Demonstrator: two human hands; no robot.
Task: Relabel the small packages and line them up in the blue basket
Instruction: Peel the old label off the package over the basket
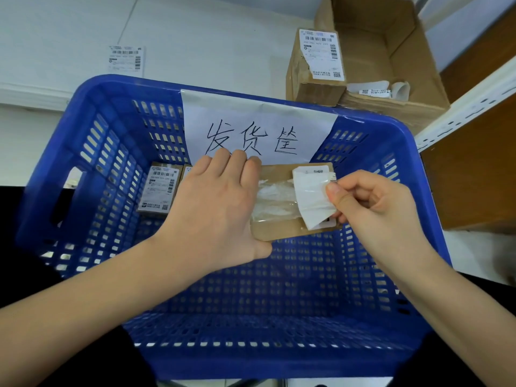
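Basket [92, 152], blue and perforated, sits in front of me with a handwritten paper sign [251, 127] taped to its far wall. Beyond the basket's far right corner stands an open carton [391, 51], with a labelled box [315, 68] leaning at its front. Over the middle of the basket I hold a package [282, 229]: my left hand [215, 208] grips its left end, fingers over the top edge, thumb under. My right hand [374, 202] pinches a label [312, 196] that is half lifted off the package's right side. Whether it is peeling off or going on I cannot tell. Down in the basket's far left corner lies a labelled package [160, 188], with a second [187, 173] just beside it, mostly hidden by my left hand. So I judge two are done and lined up; this one is in progress, and the box beyond the basket may be left.
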